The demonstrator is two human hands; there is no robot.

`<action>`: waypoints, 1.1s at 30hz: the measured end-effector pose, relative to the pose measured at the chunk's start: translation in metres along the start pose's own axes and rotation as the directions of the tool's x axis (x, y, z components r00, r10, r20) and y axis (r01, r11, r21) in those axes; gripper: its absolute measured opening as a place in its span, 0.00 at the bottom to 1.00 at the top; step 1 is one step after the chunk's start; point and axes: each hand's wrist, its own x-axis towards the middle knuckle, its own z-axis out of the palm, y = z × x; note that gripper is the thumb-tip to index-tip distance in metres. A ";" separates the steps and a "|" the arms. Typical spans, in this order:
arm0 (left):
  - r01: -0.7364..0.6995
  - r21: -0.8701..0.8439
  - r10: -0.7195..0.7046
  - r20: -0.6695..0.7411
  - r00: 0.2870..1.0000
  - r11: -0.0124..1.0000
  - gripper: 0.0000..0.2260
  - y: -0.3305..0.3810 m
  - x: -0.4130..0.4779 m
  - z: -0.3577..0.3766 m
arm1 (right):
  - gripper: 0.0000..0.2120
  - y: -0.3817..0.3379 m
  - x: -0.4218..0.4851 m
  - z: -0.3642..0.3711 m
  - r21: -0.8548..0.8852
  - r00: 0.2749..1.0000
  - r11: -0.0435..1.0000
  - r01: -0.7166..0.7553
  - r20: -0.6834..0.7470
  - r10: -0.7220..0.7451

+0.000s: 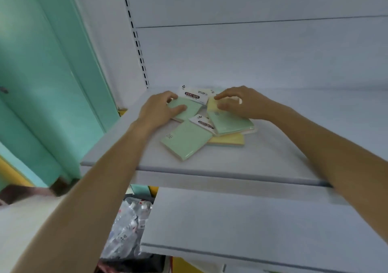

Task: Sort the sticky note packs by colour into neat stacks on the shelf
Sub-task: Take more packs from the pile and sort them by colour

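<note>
My left hand (159,107) presses flat, gripping nothing, on a pale-green plastic-wrapped sticky note pack (185,108); right hand (235,102) pinches a yellow wrapped pack (213,106) (light, slick film, I judge; take edges).

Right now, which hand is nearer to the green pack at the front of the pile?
Left. The left hand rests on another green pack just behind the front green pack; the right hand is farther back, on a yellow pack.

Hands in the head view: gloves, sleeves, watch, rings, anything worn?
Nothing worn that shows. The left hand and right hand are bare, no gloves. Both forearms are bare up to the frame edge, no sleeves or cuffs in view. No watch, bracelet or ring visible; the picture is too soft to rule out a thin ring.
</note>
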 end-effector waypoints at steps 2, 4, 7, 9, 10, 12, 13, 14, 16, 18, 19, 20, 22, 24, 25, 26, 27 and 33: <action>-0.005 -0.046 0.002 -0.052 0.999 0.999 0.20 -0.002 -0.003 0.003 | 0.17 0.001 -0.013 -0.003 0.045 0.997 0.999 -0.026 0.068 0.023; -0.030 -0.072 0.024 -0.087 0.996 0.997 0.19 -0.003 -0.005 0.002 | 0.17 0.003 -0.020 -0.004 0.067 0.995 0.997 -0.038 0.096 0.031; -0.087 -0.107 0.070 -0.156 0.985 0.990 0.19 -0.004 -0.006 0.001 | 0.16 0.003 -0.021 -0.002 0.059 0.996 0.998 -0.034 0.081 0.029; -0.113 -0.131 0.086 -0.196 0.977 0.985 0.19 -0.003 -0.007 0.001 | 0.16 0.003 -0.020 -0.001 0.081 0.998 0.996 -0.032 0.056 0.027; -0.122 -0.138 0.091 -0.210 0.973 0.983 0.18 -0.002 -0.008 0.001 | 0.16 0.003 -0.020 -0.001 0.094 0.999 0.995 -0.025 0.031 0.023; -0.135 -0.140 0.102 -0.219 0.970 0.981 0.17 -0.001 -0.008 0.001 | 0.15 0.005 -0.020 -0.001 0.093 0.999 0.996 -0.005 -0.036 0.009; -0.139 -0.134 0.108 -0.214 0.971 0.981 0.17 -0.001 -0.007 0.001 | 0.15 0.005 -0.020 0.000 0.075 0.998 0.997 0.007 -0.060 -0.003; -0.142 -0.124 0.115 -0.205 0.972 0.982 0.16 -0.001 -0.007 0.001 | 0.15 0.006 -0.019 0.001 0.049 0.997 0.999 0.019 -0.073 -0.016; -0.145 -0.112 0.122 -0.190 0.974 0.983 0.16 -0.002 -0.006 0.002 | 0.16 0.007 -0.018 0.001 -0.025 0.993 0.999 0.030 -0.110 -0.033; -0.135 -0.107 0.114 -0.185 0.976 0.985 0.16 -0.002 -0.006 0.002 | 0.22 0.007 -0.018 -0.003 -0.112 0.981 0.992 -0.063 -0.190 0.041; -0.125 -0.103 0.105 -0.184 0.977 0.987 0.16 -0.002 -0.006 0.001 | 0.25 0.008 -0.019 -0.007 -0.128 0.967 0.979 -0.158 -0.220 0.127; -0.115 -0.100 0.095 -0.184 0.978 0.988 0.16 -0.002 -0.007 0.001 | 0.27 0.009 -0.020 -0.010 -0.118 0.951 0.961 -0.248 -0.217 0.219; -0.102 -0.091 0.085 -0.178 0.980 0.991 0.16 -0.002 -0.008 0.001 | 0.28 0.012 -0.024 -0.012 -0.061 0.938 0.941 -0.334 -0.119 0.325; -0.096 -0.082 0.081 -0.165 0.983 0.992 0.15 -0.002 -0.007 0.001 | 0.26 0.012 -0.025 -0.011 0.005 0.959 0.963 -0.271 -0.088 0.270; -0.092 -0.081 0.079 -0.156 0.985 0.992 0.16 -0.002 -0.007 0.001 | 0.24 0.011 -0.025 -0.011 0.044 0.969 0.978 -0.206 -0.127 0.210; -0.092 -0.078 0.080 -0.148 0.986 0.993 0.16 -0.002 -0.007 0.001 | 0.23 0.010 -0.024 -0.012 0.065 0.971 0.988 -0.142 -0.184 0.152; -0.092 -0.075 0.081 -0.141 0.987 0.993 0.16 -0.001 -0.007 0.001 | 0.22 0.009 -0.023 -0.012 0.071 0.967 0.994 -0.083 -0.234 0.098; -0.077 -0.069 0.067 -0.137 0.988 0.995 0.15 -0.001 -0.008 0.001 | 0.26 0.021 -0.019 -0.004 -0.206 0.958 0.963 -0.175 -0.260 0.119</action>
